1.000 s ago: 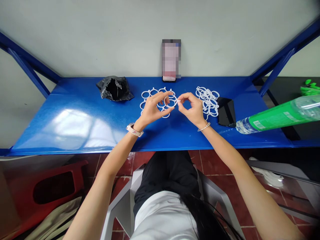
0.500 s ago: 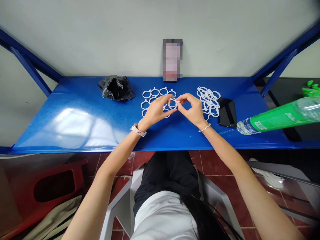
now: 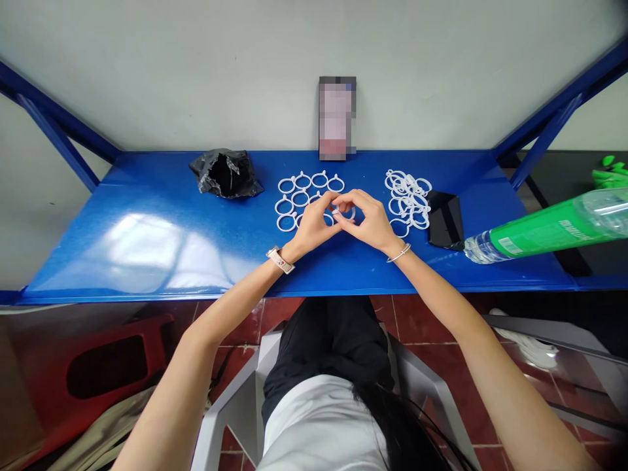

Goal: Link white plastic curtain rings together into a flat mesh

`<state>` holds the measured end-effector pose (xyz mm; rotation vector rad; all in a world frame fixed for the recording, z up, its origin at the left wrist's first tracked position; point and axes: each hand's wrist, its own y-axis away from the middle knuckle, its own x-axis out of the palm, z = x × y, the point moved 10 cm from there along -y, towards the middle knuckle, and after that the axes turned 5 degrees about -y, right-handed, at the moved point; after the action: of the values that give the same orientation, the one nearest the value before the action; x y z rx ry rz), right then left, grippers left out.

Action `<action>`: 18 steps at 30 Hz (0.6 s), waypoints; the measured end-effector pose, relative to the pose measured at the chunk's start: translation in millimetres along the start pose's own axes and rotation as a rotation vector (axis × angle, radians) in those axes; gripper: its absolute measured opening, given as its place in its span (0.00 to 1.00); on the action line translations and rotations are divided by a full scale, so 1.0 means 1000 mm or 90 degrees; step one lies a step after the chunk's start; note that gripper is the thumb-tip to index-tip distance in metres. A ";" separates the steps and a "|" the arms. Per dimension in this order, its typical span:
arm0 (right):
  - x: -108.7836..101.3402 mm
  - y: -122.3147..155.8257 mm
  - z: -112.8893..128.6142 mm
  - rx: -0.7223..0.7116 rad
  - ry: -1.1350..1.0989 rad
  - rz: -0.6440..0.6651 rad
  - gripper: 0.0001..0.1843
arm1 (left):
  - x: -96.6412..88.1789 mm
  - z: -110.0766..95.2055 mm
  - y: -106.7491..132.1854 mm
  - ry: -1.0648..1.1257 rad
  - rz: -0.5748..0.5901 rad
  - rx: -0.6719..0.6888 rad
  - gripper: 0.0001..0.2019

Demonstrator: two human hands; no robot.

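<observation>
My left hand (image 3: 314,226) and my right hand (image 3: 369,222) meet low over the blue shelf (image 3: 147,229), fingers curled together around one white plastic ring (image 3: 347,212) that both pinch. Behind my left hand, neat rows of white rings (image 3: 299,193) lie flat on the shelf. To the right of my right hand sits a loose heap of white rings (image 3: 408,196). My left wrist wears a watch, my right wrist a thin bracelet.
A crumpled black plastic bag (image 3: 226,173) lies at the back left. A phone (image 3: 337,118) leans upright against the wall. A black phone (image 3: 444,219) lies flat right of the heap. A green-labelled bottle (image 3: 544,232) lies at the right edge.
Both hands came down and toward me with the ring, from above the rows to near the shelf surface. More of the laid-out rings now show behind them.
</observation>
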<state>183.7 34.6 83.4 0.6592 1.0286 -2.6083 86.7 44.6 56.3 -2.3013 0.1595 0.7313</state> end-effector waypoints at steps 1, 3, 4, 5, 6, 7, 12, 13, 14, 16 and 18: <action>-0.002 0.000 0.000 0.002 0.002 -0.007 0.07 | -0.002 0.000 0.001 -0.007 -0.013 -0.003 0.15; -0.010 -0.001 -0.003 0.020 0.004 -0.046 0.08 | -0.006 0.001 0.001 -0.020 -0.044 -0.007 0.17; -0.016 -0.001 -0.006 0.035 0.000 -0.073 0.07 | -0.009 0.001 0.002 -0.024 -0.060 -0.007 0.18; -0.022 -0.001 -0.010 0.053 -0.007 -0.098 0.07 | -0.012 0.001 0.002 -0.025 -0.074 -0.007 0.20; -0.026 0.000 -0.015 0.073 -0.018 -0.117 0.07 | -0.014 0.002 0.002 -0.025 -0.085 -0.008 0.22; -0.028 0.000 -0.020 0.092 -0.032 -0.125 0.07 | -0.016 0.002 0.002 -0.023 -0.093 -0.008 0.23; -0.013 0.000 -0.039 0.159 -0.145 -0.061 0.11 | -0.017 0.004 0.002 -0.017 -0.098 -0.007 0.25; -0.010 0.001 -0.041 0.167 -0.164 -0.049 0.11 | -0.016 0.004 0.002 -0.019 -0.092 -0.005 0.24; -0.007 0.001 -0.043 0.174 -0.179 -0.045 0.11 | -0.014 0.004 0.002 -0.020 -0.083 -0.003 0.24; -0.007 0.002 -0.046 0.186 -0.191 -0.052 0.10 | -0.010 0.003 0.001 -0.022 -0.061 0.002 0.23; -0.010 0.002 -0.050 0.197 -0.179 -0.062 0.07 | -0.005 0.003 0.001 -0.028 -0.030 0.004 0.23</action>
<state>208.9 68.6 54.4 0.2949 0.5947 -2.8680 80.7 45.6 56.8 -2.2733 0.0874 0.7559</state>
